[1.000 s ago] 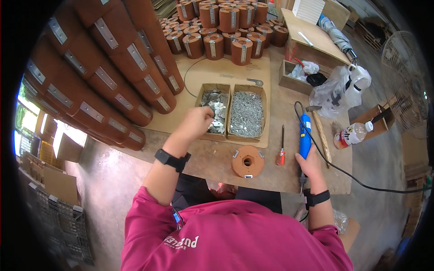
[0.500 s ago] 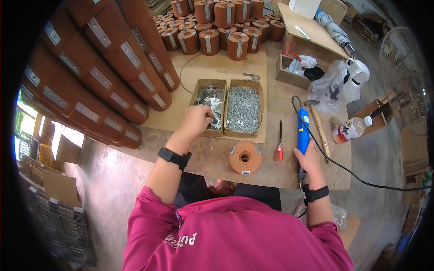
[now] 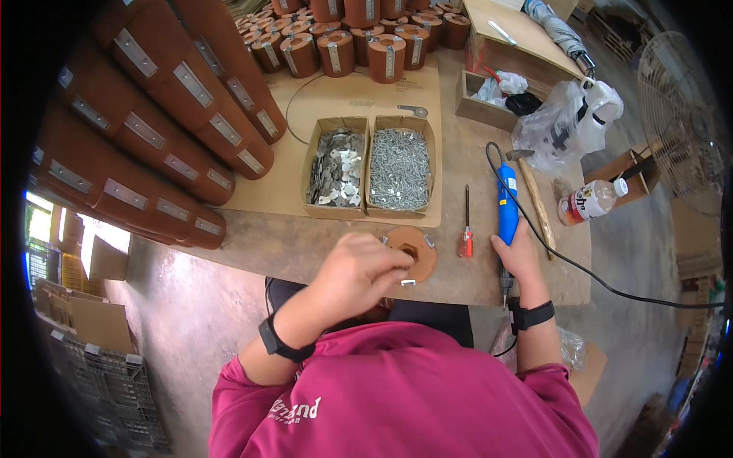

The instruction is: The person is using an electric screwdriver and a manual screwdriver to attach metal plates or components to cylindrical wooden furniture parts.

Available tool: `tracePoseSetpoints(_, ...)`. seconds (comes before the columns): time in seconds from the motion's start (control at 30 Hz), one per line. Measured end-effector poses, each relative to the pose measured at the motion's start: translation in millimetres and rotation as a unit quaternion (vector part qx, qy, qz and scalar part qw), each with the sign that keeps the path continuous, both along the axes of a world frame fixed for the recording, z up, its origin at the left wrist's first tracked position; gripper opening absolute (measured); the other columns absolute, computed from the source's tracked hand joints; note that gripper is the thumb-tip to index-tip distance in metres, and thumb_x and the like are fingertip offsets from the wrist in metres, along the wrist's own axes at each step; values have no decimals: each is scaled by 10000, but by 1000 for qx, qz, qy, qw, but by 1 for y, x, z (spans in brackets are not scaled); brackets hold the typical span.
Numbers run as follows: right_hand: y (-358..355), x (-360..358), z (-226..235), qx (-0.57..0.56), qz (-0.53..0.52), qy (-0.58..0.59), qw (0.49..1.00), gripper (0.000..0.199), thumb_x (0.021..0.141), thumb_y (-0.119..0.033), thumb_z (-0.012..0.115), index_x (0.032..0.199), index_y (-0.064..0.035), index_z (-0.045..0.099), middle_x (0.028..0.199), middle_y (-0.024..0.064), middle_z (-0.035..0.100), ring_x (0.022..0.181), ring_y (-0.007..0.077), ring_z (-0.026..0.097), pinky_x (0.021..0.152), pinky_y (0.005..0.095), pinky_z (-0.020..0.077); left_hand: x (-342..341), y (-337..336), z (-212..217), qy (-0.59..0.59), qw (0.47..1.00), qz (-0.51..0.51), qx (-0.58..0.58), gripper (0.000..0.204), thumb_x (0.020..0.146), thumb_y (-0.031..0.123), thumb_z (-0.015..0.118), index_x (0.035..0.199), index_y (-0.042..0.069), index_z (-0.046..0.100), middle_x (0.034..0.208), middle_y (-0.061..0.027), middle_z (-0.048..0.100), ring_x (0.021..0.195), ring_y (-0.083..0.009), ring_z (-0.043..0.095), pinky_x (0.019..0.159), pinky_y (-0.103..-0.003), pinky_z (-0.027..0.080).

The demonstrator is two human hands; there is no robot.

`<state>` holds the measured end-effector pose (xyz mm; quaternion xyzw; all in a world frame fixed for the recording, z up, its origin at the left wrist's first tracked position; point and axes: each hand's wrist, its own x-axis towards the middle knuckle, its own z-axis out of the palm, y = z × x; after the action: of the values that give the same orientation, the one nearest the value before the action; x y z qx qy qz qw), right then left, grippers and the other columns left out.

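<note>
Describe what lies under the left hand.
Under the left hand, the round brown block shows its right side and part of its hole; the hand covers its lower left and anything held.

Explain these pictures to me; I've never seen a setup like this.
There is no robot, just a bare-handed person, seen through a fisheye camera worn on the head and looking down, so straight edges bend. The right hand holds a blue power tool. The left hand is over a round brown block; whether it holds anything is unclear. On the table lie a screwdriver, a hammer, and two boxes, one of metal plates, one of screws.
</note>
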<state>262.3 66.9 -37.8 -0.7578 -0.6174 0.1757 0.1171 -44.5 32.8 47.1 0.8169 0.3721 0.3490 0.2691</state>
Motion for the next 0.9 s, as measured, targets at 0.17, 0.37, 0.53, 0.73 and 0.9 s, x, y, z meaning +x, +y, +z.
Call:
tracePoseSetpoints(0.17,2,-2,0,9,-1,2,1000,608,717,-325,580,1127,1,271,833,273,574,784,419,562,678,460,443,17,-19,-22,-3,998,40,55,188,615,59,685,793,77,630,710,-18,577,696,-201,504,739,-333,368)
tracePoseSetpoints(0.37,1,-2,1,0,-1,1,1000,597,718,-325,577,1118,-2,275,835,274,574,784,420,563,680,459,443,19,-23,-25,68,987,103,102,282,600,95,695,868,57,614,970,-84,541,880,-276,469,800,-397,348)
tracePoseSetpoints(0.53,2,-2,2,-24,-13,6,1000,618,719,-338,579,1137,1,276,871,276,565,822,416,555,702,448,435,17,-30,-30,42,991,105,69,406,575,140,720,947,39,592,1083,-139,491,1034,-331,420,869,-433,323)
tracePoseSetpoints(0.73,2,-3,5,-41,-22,14,999,630,722,-347,582,1156,-2,282,899,282,556,850,421,544,722,441,425,17,-31,-38,43,984,124,118,365,569,140,723,910,77,606,1040,-104,528,1012,-315,453,876,-451,322)
tracePoseSetpoints(0.9,2,-5,6,-40,-24,8,999,616,724,-338,583,1155,-12,286,900,283,556,853,425,542,722,447,424,20,-34,-39,45,980,156,119,301,568,153,729,839,103,608,999,-61,557,992,-279,481,900,-455,290)
